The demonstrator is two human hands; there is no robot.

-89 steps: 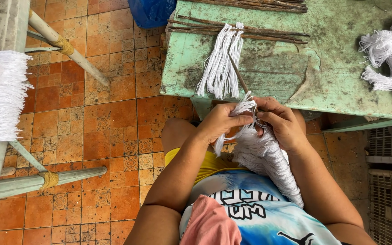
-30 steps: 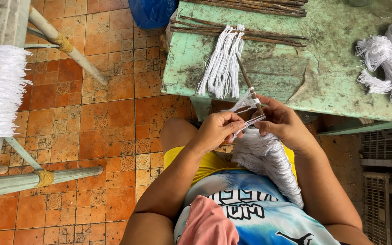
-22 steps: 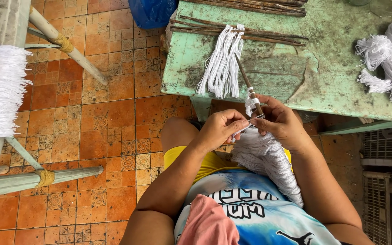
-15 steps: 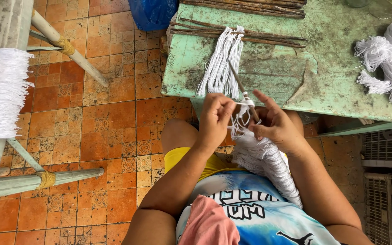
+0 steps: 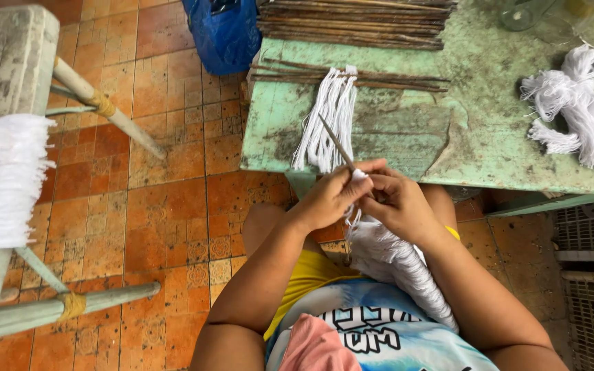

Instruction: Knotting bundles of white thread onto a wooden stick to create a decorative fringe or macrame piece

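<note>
My left hand [image 5: 330, 198] and my right hand [image 5: 397, 203] meet in front of my chest, just below the green table's front edge [image 5: 393, 180]. Together they pinch a thin brown stick [image 5: 335, 142] that points up and to the left, with white string wound at its lower end between my fingers. A thick bundle of white strings [image 5: 393, 264] hangs from my hands down over my lap. Just beyond my hands, a flat bunch of white strings [image 5: 328, 127] lies on the table.
A stack of brown sticks [image 5: 352, 20] lies along the table's far side, a loose white string hank [image 5: 575, 103] at the right. A blue bag [image 5: 225, 31] sits on the tiled floor. At left, white threads [image 5: 1, 178] hang on a wooden frame [image 5: 70, 306]. Crates [image 5: 589, 275] stand at right.
My hands have closed together around the stick's lower end and the string. The stick now sticks out further up and left than a second ago.
</note>
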